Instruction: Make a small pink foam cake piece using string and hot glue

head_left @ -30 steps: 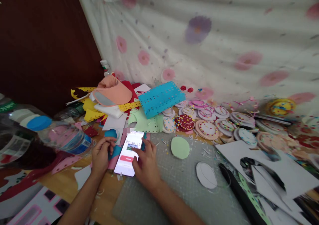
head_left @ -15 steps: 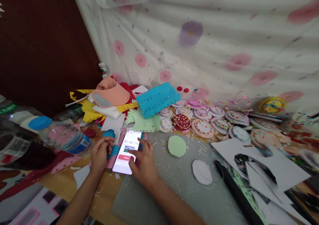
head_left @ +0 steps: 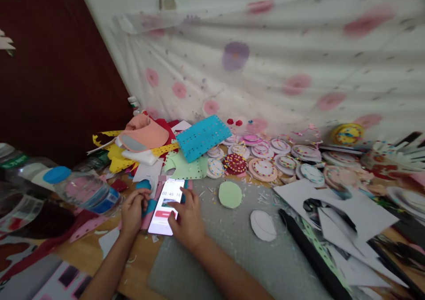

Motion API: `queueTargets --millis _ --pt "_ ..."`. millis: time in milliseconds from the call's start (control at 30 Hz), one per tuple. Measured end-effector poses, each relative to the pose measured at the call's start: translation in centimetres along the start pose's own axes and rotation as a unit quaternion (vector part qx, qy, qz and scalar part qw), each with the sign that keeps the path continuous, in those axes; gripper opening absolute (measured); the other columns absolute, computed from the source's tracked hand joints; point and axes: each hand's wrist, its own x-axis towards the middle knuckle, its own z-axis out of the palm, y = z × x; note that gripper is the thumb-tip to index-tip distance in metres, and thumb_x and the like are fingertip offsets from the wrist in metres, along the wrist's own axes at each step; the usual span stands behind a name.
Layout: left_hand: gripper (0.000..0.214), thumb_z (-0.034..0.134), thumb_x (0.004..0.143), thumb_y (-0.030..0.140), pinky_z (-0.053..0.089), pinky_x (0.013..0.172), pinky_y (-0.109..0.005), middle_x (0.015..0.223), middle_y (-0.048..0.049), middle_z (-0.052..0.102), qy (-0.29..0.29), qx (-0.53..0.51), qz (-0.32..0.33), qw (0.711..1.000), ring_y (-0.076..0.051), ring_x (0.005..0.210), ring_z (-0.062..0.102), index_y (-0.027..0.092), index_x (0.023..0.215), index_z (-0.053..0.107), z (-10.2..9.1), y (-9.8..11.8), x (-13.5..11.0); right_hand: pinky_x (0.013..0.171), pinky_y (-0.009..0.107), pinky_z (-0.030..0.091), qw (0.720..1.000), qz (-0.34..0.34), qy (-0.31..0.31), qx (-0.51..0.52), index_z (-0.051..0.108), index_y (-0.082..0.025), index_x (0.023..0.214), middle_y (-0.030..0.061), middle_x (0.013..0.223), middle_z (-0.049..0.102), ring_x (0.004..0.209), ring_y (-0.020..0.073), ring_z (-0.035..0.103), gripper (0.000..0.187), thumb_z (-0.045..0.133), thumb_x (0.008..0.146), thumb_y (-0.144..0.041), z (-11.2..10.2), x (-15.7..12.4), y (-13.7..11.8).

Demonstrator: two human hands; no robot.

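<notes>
A lit phone (head_left: pixel 165 220) lies flat on pink and blue foam pieces at the left of the table, its screen reading 00:46:16 above a red bar. My right hand (head_left: pixel 189 220) is over its right side, fingers spread, the thumb low on the screen and a fingertip near the upper right edge. Just left of the phone, my left hand (head_left: pixel 133 209) rests with its fingers curled together. What those fingers hold, if anything, is hidden. A white roll of tape (head_left: pixel 154 185) is near the left fingertips.
A grey cutting mat (head_left: pixel 212 264) bears a green foam disc (head_left: pixel 230 195) and a white disc (head_left: pixel 263 225). Several decorated discs line the back. A blue foam sheet (head_left: pixel 203 138) and a peach visor cap (head_left: pixel 144 134) lie behind. A bottle (head_left: pixel 96 191) leans left; paper scraps (head_left: pixel 372 211) lie right.
The camera view has tilted up and turned slightly right, so things appear shifted. Both hands keep nearly the same pose about the phone, and the screen shows the same digits.
</notes>
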Motion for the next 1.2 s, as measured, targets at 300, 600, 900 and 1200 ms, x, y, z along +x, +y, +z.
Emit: queueTargets --millis 300,600,900,1200 --pt "0.016 0.055 0.062 0.022 0.034 0.040 -0.018 0.058 0.0019 0.056 -0.002 0.007 -0.001 1.000 -0.009 0.046 0.044 0.017 0.070 0.068 -0.1 0.0 0.1 0.106 0.052 0.032 0.998 0.011 -0.026 -0.049 0.071 -0.026 0.111 0.0109 0.138 0.042 0.132 0.0337 0.030 0.034 0.063 0.078 -0.020 -0.6 1.8 0.1" --pt "0.016 0.054 0.064 0.021 0.034 0.041 -0.019 0.058 0.0017 0.055 -0.003 0.014 0.000 1.000 -0.010 0.047 0.044 0.017 0.071 0.068 -0.2 -0.1 -0.1 0.108 0.051 0.030 0.997 -0.026 -0.034 -0.057 0.071 -0.026 0.114 0.0125 0.137 0.044 0.132 0.0342 0.031 0.037 0.064 0.078 -0.022 -0.7 1.8 0.6" --pt "0.016 0.051 0.066 0.024 0.034 0.040 -0.020 0.059 0.0008 0.055 -0.017 0.043 0.017 0.999 -0.010 0.046 0.044 0.017 0.071 0.066 0.0 0.2 -0.2 0.104 0.052 0.034 0.997 -0.021 -0.039 -0.060 0.073 -0.022 0.107 0.0134 0.129 0.050 0.122 0.0328 0.038 0.030 0.064 0.078 -0.020 -0.9 3.7 0.3" --pt "0.028 0.048 0.073 0.035 0.048 0.052 -0.028 0.074 -0.0038 0.062 -0.061 0.147 0.041 0.986 -0.017 0.059 0.058 0.017 0.086 0.064 -0.8 2.5 0.0 0.099 0.049 0.041 1.000 -0.017 -0.009 0.001 0.070 -0.020 0.107 0.0132 0.123 0.056 0.117 0.0290 0.047 0.034 0.055 0.078 -0.009 -3.3 4.2 -1.0"
